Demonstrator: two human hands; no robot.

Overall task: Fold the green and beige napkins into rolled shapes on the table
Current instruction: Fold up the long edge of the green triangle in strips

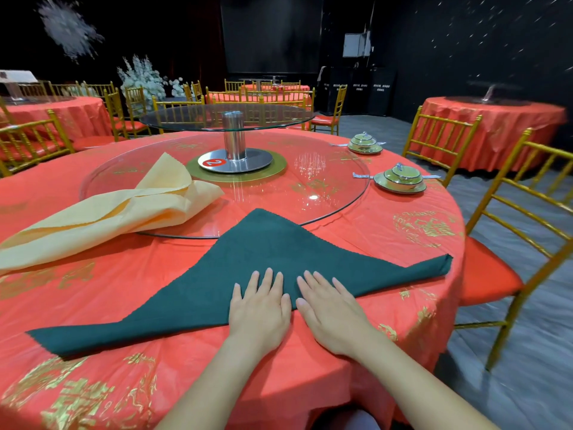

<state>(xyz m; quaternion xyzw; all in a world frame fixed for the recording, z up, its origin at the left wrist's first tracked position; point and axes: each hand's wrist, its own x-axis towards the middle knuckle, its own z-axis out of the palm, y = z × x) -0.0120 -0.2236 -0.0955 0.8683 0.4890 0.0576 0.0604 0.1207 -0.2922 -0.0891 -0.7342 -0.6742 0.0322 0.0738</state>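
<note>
Head view, near to far.

Item 1. Left hand (259, 308) and right hand (330, 311): side by side, thumbs almost touching. Both are flat, fingers straight and slightly spread, palms pressing down. Neither grips anything.

Item 2. Green napkin (263, 243): under both hands, lying as a triangle on the table (186, 383). Its long edge is nearest the person and its far point overlaps the rim of the glass turntable (325, 193). The right tip looks slightly doubled over.

Item 3. Beige napkin (102, 215): loose and crumpled, to the left, partly on the turntable. Untouched, well apart from the hands.

Item 4. Two green lidded bowl settings (400, 180) at the far right edge of the table; gilt chair (511, 243) beside it.

Handling note (judgement): the step appears to be flattening the green triangle before rolling from the long edge.
- Sweep the palms outward from the middle to both tips, so no crease is trapped.
- Straighten the right tip first.
- Begin the roll with a narrow, even turn along the whole edge, both hands at equal pressure, or the roll will taper and skew.
- The red covering looks slick, so the napkin may slide.
</note>
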